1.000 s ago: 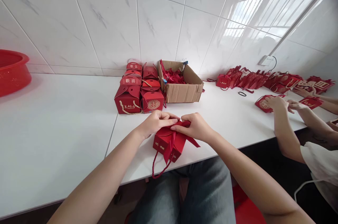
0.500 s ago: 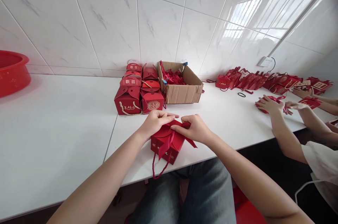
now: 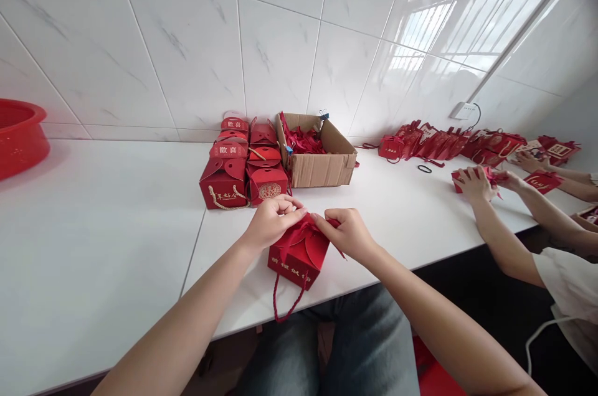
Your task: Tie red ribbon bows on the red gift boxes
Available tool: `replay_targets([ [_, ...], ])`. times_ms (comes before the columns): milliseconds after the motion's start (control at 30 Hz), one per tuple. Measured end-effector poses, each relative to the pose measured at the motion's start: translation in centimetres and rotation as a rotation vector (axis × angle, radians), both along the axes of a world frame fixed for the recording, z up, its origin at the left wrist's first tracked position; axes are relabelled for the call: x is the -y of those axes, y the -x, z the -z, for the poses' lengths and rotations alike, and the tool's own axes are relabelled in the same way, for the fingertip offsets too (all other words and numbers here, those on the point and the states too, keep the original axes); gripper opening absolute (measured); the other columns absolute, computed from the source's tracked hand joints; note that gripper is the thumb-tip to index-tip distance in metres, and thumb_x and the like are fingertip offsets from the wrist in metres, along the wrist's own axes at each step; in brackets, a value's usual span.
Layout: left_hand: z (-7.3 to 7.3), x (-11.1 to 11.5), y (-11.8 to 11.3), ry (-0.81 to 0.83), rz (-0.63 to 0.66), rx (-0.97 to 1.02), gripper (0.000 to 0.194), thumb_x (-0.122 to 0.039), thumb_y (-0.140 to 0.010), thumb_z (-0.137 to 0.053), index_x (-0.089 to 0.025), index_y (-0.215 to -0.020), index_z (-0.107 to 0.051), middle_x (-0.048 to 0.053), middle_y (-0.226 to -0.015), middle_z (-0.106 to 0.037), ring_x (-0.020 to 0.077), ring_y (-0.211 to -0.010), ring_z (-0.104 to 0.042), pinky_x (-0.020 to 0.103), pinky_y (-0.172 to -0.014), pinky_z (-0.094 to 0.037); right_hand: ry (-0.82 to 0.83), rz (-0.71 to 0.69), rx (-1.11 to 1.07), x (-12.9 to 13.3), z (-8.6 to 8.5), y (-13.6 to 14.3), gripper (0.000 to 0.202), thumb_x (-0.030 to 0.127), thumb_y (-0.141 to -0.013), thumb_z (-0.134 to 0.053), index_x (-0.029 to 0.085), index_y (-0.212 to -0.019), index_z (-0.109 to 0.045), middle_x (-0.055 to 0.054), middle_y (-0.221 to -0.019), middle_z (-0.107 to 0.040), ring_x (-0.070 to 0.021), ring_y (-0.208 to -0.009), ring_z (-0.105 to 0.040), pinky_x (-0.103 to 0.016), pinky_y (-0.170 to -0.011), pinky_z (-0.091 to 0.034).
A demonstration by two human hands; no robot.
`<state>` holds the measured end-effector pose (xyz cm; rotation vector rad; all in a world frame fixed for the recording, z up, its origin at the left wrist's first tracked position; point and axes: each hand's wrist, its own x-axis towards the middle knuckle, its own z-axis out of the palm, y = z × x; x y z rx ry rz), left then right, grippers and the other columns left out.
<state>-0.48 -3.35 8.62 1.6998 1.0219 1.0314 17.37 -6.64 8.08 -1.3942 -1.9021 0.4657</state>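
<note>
The red gift box (image 3: 294, 262) sits on the worktop (image 3: 131, 228) near its front edge, its twisted cord handle (image 3: 288, 314) hanging past that edge; a red ribbon (image 3: 299, 235) lies over its top. The right hand (image 3: 350, 235) has its fingers clamped on the ribbon; the left hand (image 3: 273, 221) has its fingers at the ribbon, but whether they grip it I cannot tell. Beyond stand stacked red boxes (image 3: 224, 181), beside a cardboard box (image 3: 322, 170) holding red ribbons; a red basin (image 3: 21, 141) is far left; a co-worker's hands (image 3: 479, 184) touch another red box (image 3: 460, 179) at right.
</note>
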Motion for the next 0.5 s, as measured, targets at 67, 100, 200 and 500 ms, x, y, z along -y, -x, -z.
replay_targets([
  [67,0.17,-0.27,0.11,-0.017,0.012,-0.002,0.047,-0.042,-0.072,-0.065,-0.019,-0.043,-0.035,0.007,-0.083,-0.060,0.0258,-0.097,-0.058,0.035,-0.079,-0.041,-0.004,-0.010,0.010,-0.05,-0.01,-0.11,0.050,0.046,-0.086,-0.046,0.020,-0.051,-0.021,0.006,-0.042,-0.021,-0.0066,-0.043,-0.020,-0.023,-0.042,-0.017],
  [100,0.28,-0.41,0.17,-0.019,0.014,-0.001,0.047,-0.043,-0.072,-0.065,-0.019,-0.044,-0.035,0.007,-0.084,-0.060,0.0255,-0.096,-0.058,0.035,-0.079,-0.041,-0.001,-0.012,0.013,-0.10,-0.04,-0.12,0.050,0.045,-0.086,-0.046,0.020,-0.051,-0.021,0.006,-0.041,-0.022,-0.0064,-0.042,-0.020,-0.022,-0.042,-0.017],
  [200,0.54,-0.74,0.26,-0.018,-0.005,-0.001,0.048,-0.043,-0.071,-0.066,-0.018,-0.044,-0.034,0.008,-0.088,-0.060,0.0246,-0.094,-0.059,0.034,-0.078,-0.041,0.019,-0.006,0.013,-0.27,-0.11,-0.03,0.050,0.045,-0.086,-0.047,0.020,-0.050,-0.022,0.007,-0.040,-0.024,-0.0060,-0.041,-0.021,-0.022,-0.041,-0.019],
  [500,-0.14,-0.09,0.22,0.057,-0.006,-0.034,0.040,-0.044,-0.067,-0.071,-0.016,-0.053,-0.047,0.009,-0.109,-0.058,0.0248,-0.101,-0.057,0.035,-0.082,-0.043,-0.001,0.078,-0.010,-0.59,-0.31,0.04,0.054,0.055,-0.083,-0.048,0.020,-0.052,-0.019,0.006,-0.050,-0.018,-0.0082,-0.051,-0.018,-0.024,-0.045,-0.018],
])
